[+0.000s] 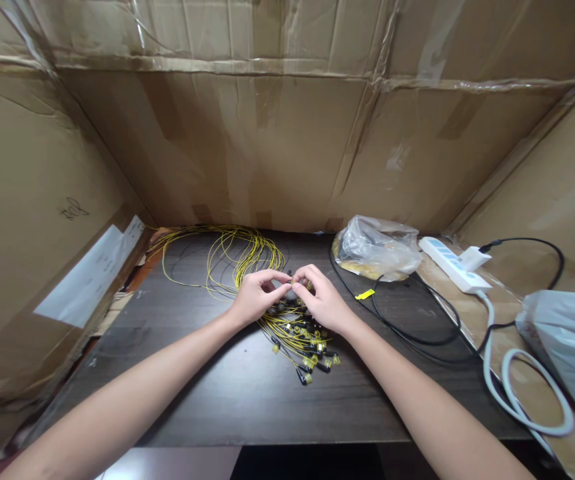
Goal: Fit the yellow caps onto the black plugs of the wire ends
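Note:
My left hand [260,293] and my right hand [320,297] meet above the middle of the dark table, fingertips nearly touching. Each is closed in a pinch. Between them a small dark and yellowish piece shows, mostly hidden by the fingers; it looks like one of the cable ends. Below lies a heap of black connectors with clear yellow caps [312,347], on the ends of thin yellow cables [280,333]. The cables run back under my left hand to a loose yellow coil [254,250] at the rear of the table.
A clear plastic bag [377,243] with yellow contents sits back right. Black cable [417,337] with a yellow tag [365,294] loops across the right side. Beyond are a white power strip [454,265], a white cord [537,427] and a pale bag [567,340]. Cardboard walls [247,147] enclose the table.

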A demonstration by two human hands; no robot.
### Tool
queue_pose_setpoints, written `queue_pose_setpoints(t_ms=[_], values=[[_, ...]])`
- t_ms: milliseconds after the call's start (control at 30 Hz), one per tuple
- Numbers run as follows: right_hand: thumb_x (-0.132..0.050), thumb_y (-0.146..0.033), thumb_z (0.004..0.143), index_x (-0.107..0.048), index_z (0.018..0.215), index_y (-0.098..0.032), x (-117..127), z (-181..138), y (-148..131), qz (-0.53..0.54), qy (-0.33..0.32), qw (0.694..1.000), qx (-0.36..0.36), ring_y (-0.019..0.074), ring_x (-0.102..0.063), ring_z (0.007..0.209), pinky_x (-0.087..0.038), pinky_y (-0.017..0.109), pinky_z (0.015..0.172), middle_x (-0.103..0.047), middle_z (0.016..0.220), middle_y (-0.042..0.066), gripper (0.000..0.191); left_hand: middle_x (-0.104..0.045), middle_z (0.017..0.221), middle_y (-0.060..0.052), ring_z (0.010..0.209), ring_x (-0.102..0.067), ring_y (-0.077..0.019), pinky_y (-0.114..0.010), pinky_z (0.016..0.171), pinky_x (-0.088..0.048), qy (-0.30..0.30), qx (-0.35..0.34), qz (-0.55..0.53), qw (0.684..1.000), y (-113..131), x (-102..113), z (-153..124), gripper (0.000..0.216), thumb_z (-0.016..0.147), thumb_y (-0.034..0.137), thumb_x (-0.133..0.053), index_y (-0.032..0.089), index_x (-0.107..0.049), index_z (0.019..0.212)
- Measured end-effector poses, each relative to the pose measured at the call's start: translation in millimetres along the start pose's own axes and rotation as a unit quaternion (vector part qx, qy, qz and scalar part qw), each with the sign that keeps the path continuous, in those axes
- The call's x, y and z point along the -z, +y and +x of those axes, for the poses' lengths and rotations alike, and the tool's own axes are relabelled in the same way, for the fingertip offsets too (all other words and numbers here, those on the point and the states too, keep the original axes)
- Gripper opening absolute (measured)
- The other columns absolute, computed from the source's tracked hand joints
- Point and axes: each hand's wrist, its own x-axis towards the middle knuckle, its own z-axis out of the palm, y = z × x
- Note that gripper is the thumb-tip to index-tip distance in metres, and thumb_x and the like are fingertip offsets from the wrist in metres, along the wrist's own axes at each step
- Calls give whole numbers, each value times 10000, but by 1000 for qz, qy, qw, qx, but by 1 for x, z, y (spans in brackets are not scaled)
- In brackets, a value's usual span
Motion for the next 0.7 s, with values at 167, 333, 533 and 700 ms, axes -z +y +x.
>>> queue_pose_setpoints(t_ms=[167, 333, 533, 700], values=[[-385, -290, 1014, -551, 710, -194, -3, 1, 4, 22, -13, 1000, 9, 187, -576, 921, -440, 349, 889, -566, 933, 55, 360, -753, 787, -50, 508, -567, -80, -185, 489, -442, -12, -11, -2, 1000, 0, 0, -1, 172, 837, 291, -729, 142, -776, 909], [-480, -296, 982, -599, 869, -204, -1, 0, 0, -5, 5, 1000, -6, 188, -568, 883, -449, 347, 839, -582, 966, 46, 188, -761, 827, -56, 527, -562, -85, -189, 491, -441, 0, -5, 22, 1000, 3, 0, -1, 187, 849, 313, -717, 144, -763, 915], [-556, -274, 939, -585, 865, -209, 2, -1, -5, -2, 10, 1000, 7, 182, -561, 878, -449, 331, 829, -572, 974, 39, 102, -758, 793, -55, 508, -598, -95, -192, 481, -453, -14, 14, -16, 1000, 0, 0, -1, 215, 845, 332, -723, 144, -770, 939], [-471, -276, 989, -601, 785, -195, 1, 1, 0, 19, -13, 1000, -2, 195, -575, 943, -450, 347, 882, -571, 983, 55, 255, -744, 737, -41, 492, -552, -86, -190, 471, -420, -11, 1, 3, 1000, 1, 0, -1, 210, 840, 331, -734, 149, -785, 931]])
